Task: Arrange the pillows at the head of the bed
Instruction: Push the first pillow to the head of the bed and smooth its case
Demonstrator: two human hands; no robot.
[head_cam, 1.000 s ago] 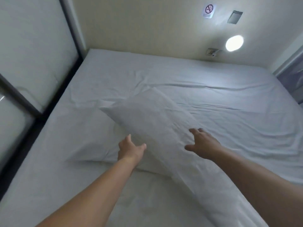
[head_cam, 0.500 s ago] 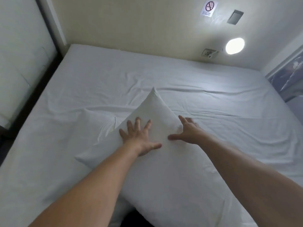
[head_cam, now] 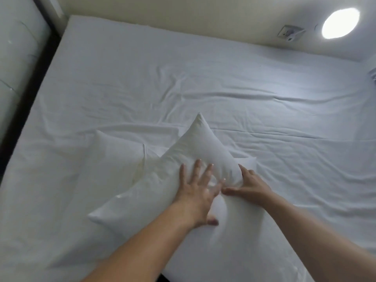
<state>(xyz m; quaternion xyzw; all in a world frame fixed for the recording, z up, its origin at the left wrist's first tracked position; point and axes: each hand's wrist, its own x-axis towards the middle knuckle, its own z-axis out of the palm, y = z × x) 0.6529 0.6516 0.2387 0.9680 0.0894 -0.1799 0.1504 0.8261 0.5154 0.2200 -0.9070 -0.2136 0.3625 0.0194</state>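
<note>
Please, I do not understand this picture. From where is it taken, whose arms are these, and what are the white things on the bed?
The picture comes from a camera worn on a person's head, looking forward and down, so the two bare arms belong to that person. There is no machine here. The left hand lies flat with spread fingers on a white pillow, and the right hand presses on the same pillow beside it. Neither hand grips it; both rest open on top. A second pillow lies partly under the first, to the left. Both lie on a bed with a wrinkled white sheet. On the far wall are a round lamp and a socket.
</note>
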